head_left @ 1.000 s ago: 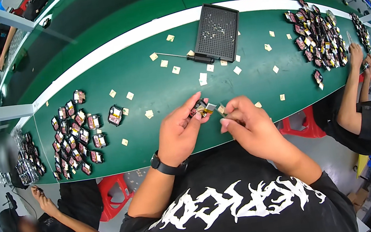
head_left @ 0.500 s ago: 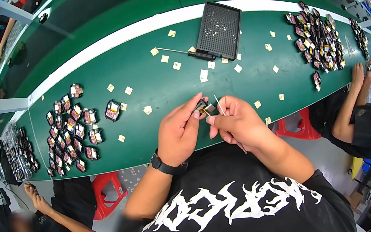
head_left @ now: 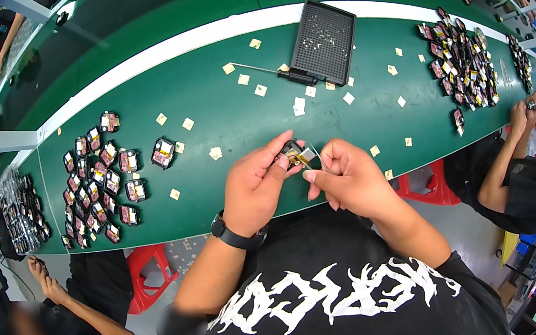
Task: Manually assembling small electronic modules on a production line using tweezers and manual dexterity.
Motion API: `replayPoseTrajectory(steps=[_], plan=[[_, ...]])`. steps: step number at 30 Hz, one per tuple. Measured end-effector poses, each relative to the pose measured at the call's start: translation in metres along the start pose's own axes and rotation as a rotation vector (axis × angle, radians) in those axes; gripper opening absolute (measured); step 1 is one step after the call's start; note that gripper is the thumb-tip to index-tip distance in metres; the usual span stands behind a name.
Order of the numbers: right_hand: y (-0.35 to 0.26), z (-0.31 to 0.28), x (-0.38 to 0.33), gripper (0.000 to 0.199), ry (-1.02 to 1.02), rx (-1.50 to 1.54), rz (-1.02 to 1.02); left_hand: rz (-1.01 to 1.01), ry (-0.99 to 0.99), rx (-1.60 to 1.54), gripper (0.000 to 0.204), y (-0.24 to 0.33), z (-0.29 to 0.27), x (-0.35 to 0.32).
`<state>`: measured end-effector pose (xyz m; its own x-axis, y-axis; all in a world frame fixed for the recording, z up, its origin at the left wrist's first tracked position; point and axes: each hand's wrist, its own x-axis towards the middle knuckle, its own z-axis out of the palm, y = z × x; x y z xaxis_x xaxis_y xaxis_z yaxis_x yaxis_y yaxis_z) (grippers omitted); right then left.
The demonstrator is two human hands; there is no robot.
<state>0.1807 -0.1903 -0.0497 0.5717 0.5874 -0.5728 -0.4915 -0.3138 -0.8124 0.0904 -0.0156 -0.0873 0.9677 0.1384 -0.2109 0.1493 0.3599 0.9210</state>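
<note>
Over the near edge of the green bench, my left hand (head_left: 258, 193) grips a small black electronic device (head_left: 291, 155) between thumb and fingers. Its casing is open, and a silver-and-yellow part (head_left: 308, 155), like a small battery, sticks out on the right side. Close against that side, my right hand (head_left: 351, 179) is closed around a thin pale tool (head_left: 314, 148) that looks like tweezers; most of it is hidden by the fingers. Whether the tool's tip touches the device I cannot tell.
Many similar devices lie in a group (head_left: 94, 186) at left and a heap (head_left: 464, 62) at right; one device (head_left: 162, 153) sits apart. A black tray (head_left: 325, 37) with tiny parts stands beyond a screwdriver (head_left: 293, 78). Small paper squares (head_left: 215, 153) are scattered about. Co-workers sit on both sides.
My right thumb and fingers have shifted slightly at the device's right side, and less of the thin tool shows. The silver-and-yellow part is now more visible. The view has shifted slightly.
</note>
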Motion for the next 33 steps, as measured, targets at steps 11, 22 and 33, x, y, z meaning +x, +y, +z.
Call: replayPoseTrajectory(steps=[11, 22, 33], plan=[[-0.003, 0.004, 0.001, 0.028, 0.032, 0.31, 0.122, 0.197, -0.037, 0.45, 0.036, 0.0, -0.002, -0.002], [0.008, 0.004, -0.002, 0.029, 0.064, -0.067, -0.072, -0.076, -0.07, 0.015, 0.041, 0.002, -0.006, -0.002], [0.01, 0.002, -0.003, 0.029, 0.038, -0.119, -0.096, -0.12, -0.047, -0.072, 0.042, 0.005, -0.006, -0.003]])
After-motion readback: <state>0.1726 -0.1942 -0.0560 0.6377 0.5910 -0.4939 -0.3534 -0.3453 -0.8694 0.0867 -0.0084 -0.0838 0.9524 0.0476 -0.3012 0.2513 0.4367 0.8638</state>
